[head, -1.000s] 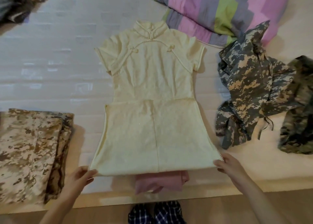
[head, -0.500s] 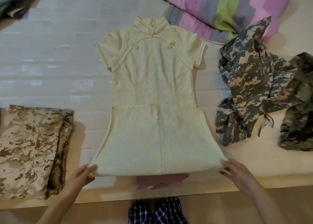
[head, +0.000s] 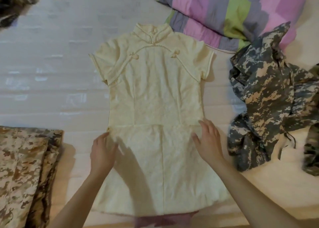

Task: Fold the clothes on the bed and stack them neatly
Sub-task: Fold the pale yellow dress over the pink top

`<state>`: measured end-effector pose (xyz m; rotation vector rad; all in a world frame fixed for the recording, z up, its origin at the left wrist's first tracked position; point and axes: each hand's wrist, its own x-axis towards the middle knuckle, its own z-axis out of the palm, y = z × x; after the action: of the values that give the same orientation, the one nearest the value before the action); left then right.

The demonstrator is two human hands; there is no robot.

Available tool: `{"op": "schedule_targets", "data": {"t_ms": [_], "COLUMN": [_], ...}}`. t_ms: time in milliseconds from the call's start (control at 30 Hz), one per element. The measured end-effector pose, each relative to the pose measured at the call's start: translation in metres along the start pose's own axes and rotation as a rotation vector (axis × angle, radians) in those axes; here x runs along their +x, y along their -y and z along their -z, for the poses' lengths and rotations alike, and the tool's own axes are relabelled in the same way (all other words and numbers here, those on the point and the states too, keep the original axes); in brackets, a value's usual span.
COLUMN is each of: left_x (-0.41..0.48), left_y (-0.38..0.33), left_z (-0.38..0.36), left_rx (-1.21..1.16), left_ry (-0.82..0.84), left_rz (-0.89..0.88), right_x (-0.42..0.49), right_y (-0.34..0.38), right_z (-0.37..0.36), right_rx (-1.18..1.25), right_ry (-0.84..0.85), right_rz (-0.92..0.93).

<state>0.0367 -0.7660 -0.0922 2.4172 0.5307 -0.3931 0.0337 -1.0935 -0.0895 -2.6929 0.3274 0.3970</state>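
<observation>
Left hand, right hand flat on cream dress.

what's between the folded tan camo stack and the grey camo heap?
Head view: the cream dress lies flat between them on the bed, with the left hand and right hand on its skirt.

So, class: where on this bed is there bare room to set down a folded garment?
Bare mattress lies left of the cream dress, above the tan camouflage stack. A narrow strip runs between stack and dress. The right side is crowded by the grey camouflage jacket and striped quilt.
</observation>
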Motion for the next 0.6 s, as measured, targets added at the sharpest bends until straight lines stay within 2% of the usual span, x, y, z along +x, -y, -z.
{"op": "schedule_targets", "data": {"t_ms": [133, 233, 300, 367, 500, 533, 600], "left_x": [0.093, 0.152, 0.189, 0.218, 0.259, 0.266, 0.265], "left_y": [-0.044, -0.067, -0.079, -0.089, -0.108, -0.111, -0.117], "left_z": [-0.002, 0.001, 0.003, 0.005, 0.013, 0.015, 0.017], "left_rx": [-0.281, -0.467, -0.618, -0.724, -0.825, -0.817, -0.574], "left_ry": [-0.114, -0.175, -0.171, -0.165, -0.181, -0.237, -0.432], "left_rz": [0.148, 0.276, 0.325, 0.347, 0.448, 0.454, 0.284], "right_x": [0.112, 0.192, 0.227, 0.245, 0.25, 0.247, 0.24], "right_y": [0.002, -0.007, -0.015, -0.026, -0.038, -0.036, -0.029], "right_z": [0.009, 0.018, 0.017, 0.011, -0.01, -0.013, -0.019], "right_rx": [0.09, 0.305, 0.275, 0.182, 0.057, 0.041, 0.009], "right_ry": [-0.112, -0.143, -0.103, -0.085, -0.155, -0.171, -0.203], "right_rz": [-0.107, -0.361, -0.439, -0.404, -0.342, -0.347, -0.335]}}
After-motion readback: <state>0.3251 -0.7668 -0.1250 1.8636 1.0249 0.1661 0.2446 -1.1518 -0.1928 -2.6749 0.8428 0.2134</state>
